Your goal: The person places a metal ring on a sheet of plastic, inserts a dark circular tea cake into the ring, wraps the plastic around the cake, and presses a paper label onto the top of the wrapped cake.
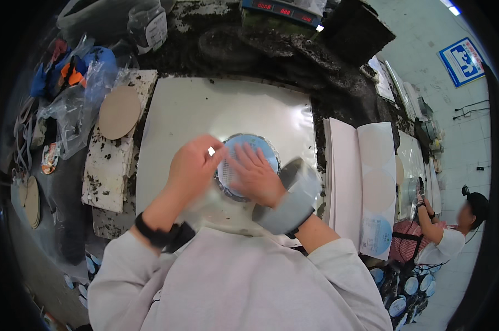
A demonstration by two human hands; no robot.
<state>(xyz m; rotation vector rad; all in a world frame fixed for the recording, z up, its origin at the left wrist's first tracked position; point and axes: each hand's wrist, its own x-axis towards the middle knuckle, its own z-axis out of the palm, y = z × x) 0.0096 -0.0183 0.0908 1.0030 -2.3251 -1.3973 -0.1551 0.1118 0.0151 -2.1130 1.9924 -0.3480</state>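
A round, flat package (235, 193) with a silvery rim and a blue-and-white round label (266, 148) lies on the pale board (178, 110) before me. My right hand (255, 174) rests flat on the label, fingers spread. Around my right wrist hangs a wide roll of tape (288, 212). At the label's left edge is my left hand (197, 163), fingers curled in toward the thumb in a pinch. It is slightly blurred, and whatever it may hold cannot be made out.
Right of the board lies a stack of white sheets with a strip of round labels (377, 190). A brown disc (120, 112) lies on stained white slabs at left, beside plastic bags (81, 116). A digital scale (282, 12) stands at the back. Another person (445, 237) works at far right.
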